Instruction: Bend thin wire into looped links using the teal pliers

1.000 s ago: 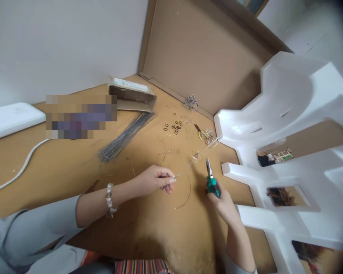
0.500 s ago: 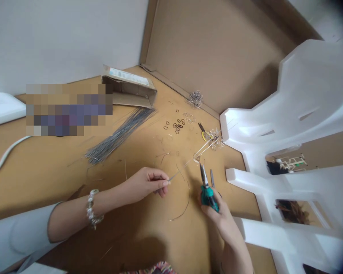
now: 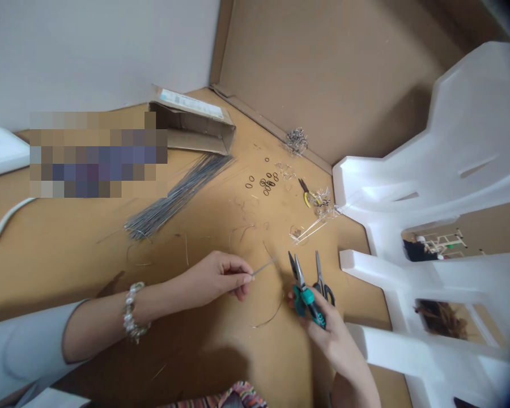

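Grey wire (image 3: 263, 266) pinched in grip of left hand (image 3: 226, 276), just below frame centre; long axis slants up and rightward, free end just left of parted tips of teal-handled needle-nose pliers (image 3: 308, 297). Right hand (image 3: 328, 328), lower right, wraps their handles.

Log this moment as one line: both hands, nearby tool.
left hand: pinching thin grey metal wire | right hand: holding green-and-black pliers, jaws parted | nearby: black-handled metal scissors on brown tabletop
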